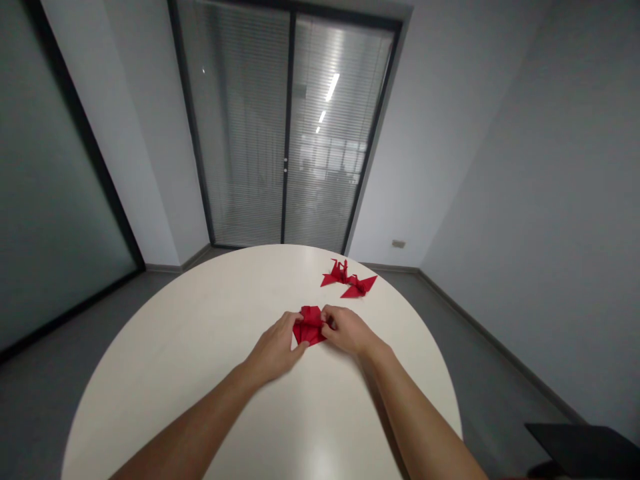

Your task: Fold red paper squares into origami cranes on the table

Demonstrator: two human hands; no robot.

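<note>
A partly folded piece of red origami paper (311, 325) lies between my two hands over the white table. My left hand (278, 347) grips its left side, fingers at the upper edge and thumb at the lower edge. On the right side, my right hand (346, 329) pinches the paper's edge between thumb and curled fingers. Creases run across the paper, and its right edge is hidden by my fingers. Just beyond my hands, two finished red paper cranes stand close together: one crane (339, 272) farther back, the other crane (360, 287) with wings spread.
The round white table (200, 333) fills the middle of the view. Behind it stand glass doors (285, 133) with blinds. A dark chair-like object (590, 447) is at the lower right. A wall socket (399, 244) sits low on the back wall.
</note>
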